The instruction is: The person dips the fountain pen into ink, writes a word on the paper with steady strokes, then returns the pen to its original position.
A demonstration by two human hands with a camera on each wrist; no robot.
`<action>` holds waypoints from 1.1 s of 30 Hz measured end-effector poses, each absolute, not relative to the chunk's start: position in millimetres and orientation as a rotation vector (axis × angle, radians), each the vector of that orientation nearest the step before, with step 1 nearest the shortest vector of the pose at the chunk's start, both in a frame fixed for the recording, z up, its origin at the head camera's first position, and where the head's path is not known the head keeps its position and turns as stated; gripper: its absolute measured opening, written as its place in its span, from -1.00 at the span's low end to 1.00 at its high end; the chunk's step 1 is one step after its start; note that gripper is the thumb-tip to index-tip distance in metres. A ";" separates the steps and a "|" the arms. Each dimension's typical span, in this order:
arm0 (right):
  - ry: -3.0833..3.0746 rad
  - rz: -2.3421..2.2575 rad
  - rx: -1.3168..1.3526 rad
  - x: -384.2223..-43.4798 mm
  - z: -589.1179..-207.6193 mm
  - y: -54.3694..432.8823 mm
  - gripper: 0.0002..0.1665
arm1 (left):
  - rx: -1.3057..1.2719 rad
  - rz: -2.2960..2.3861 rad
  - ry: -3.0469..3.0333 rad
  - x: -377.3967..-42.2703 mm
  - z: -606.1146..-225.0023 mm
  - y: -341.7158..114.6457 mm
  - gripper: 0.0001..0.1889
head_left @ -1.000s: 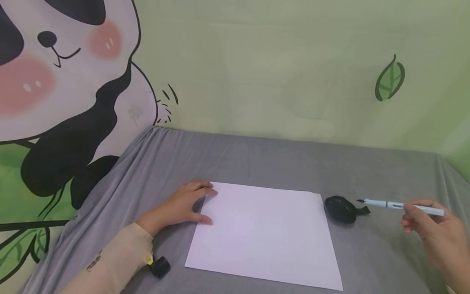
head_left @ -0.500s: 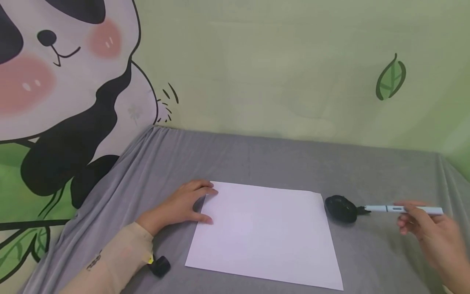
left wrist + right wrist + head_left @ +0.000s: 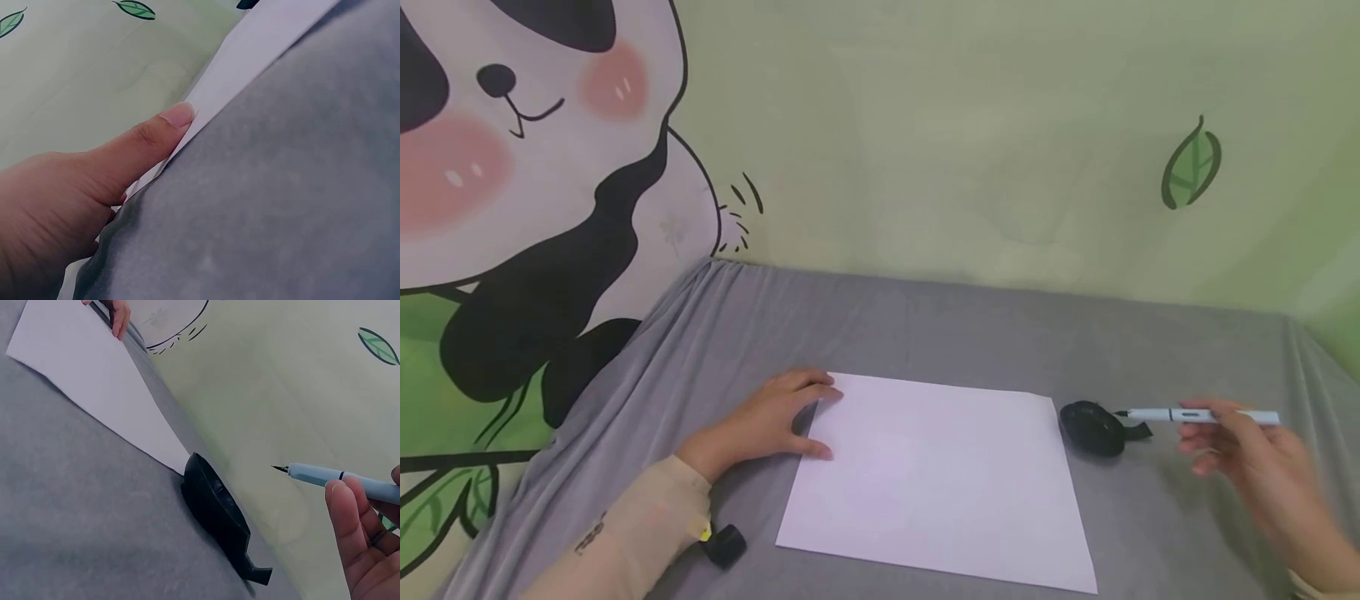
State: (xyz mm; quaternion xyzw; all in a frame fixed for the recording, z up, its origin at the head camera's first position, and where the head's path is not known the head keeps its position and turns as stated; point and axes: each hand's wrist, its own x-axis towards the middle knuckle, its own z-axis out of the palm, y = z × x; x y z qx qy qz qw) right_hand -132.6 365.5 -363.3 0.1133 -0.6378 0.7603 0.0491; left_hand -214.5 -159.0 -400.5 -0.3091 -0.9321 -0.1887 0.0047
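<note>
A white sheet of paper (image 3: pixel 940 483) lies on the grey cloth. My left hand (image 3: pixel 775 421) rests on its upper left edge, thumb and fingers spread apart; in the left wrist view the thumb (image 3: pixel 144 140) presses along the paper's edge. Off to the right, my right hand (image 3: pixel 1262 454) pinches a light-blue fountain pen (image 3: pixel 1153 414) by its barrel, nearly level, dark tip pointing left. A small black dish (image 3: pixel 1092 429) with a short tail sits at the paper's right edge. In the head view the pen tip overlaps its right rim; the right wrist view shows the pen (image 3: pixel 319 474) raised above it.
Grey cloth (image 3: pixel 970 333) covers the surface and bunches into folds at the left. Behind stands a pale green backdrop (image 3: pixel 962 167) printed with a panda and leaves. A small black cylindrical thing (image 3: pixel 725 546) shows beside the left sleeve.
My right hand has moved left with the pen. Its tip first dipped over the dish's tail, then rose and shifted to the dish's rim. The left hand and paper stay put.
</note>
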 end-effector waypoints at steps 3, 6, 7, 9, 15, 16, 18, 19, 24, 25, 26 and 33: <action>-1.966 2.310 0.334 -137.0 -358.4 360.6 -0.58 | -0.967 -0.592 -2.915 -214.0 -401.3 -160.0 -0.21; -1.981 2.291 0.318 -141.7 -355.2 355.1 -0.65 | -0.965 -0.594 -2.912 -214.0 -401.6 -161.0 -0.21; -1.978 2.289 0.314 -143.3 -354.7 353.4 -0.66 | -0.966 -0.595 -2.911 -214.1 -401.7 -161.2 -0.21; -1.962 2.290 0.323 -146.1 -354.7 350.6 -0.67 | -0.967 -0.592 -2.912 -214.6 -402.4 -161.8 -0.21; -1.946 2.258 0.340 -152.1 -360.5 345.4 -0.65 | -0.981 -0.588 -2.905 -214.8 -401.7 -162.3 -0.21; -1.961 2.240 0.330 -152.6 -361.8 344.9 -0.66 | -0.981 -0.589 -2.907 -214.9 -401.7 -162.2 -0.21; -1.991 2.203 0.295 -153.0 -364.6 343.7 -0.69 | -0.982 -0.587 -2.909 -215.5 -402.3 -162.1 -0.20; -2.008 2.185 0.271 -153.1 -365.8 343.3 -0.72 | -0.982 -0.584 -2.912 -215.8 -402.4 -162.0 -0.19; -2.039 2.143 0.221 -152.3 -373.7 343.1 -0.82 | -0.983 -0.590 -2.922 -216.7 -401.7 -160.3 -0.19; -2.043 2.141 0.222 -152.2 -375.4 343.7 -0.83 | -0.985 -0.592 -2.920 -216.7 -401.4 -160.0 -0.19; -2.045 2.133 0.225 -152.2 -376.8 344.1 -0.83 | -0.988 -0.595 -2.917 -216.5 -400.8 -159.6 -0.19; -2.065 2.103 0.226 -151.7 -392.6 342.0 -0.74 | -0.996 -0.596 -2.912 -216.7 -401.8 -159.0 -0.19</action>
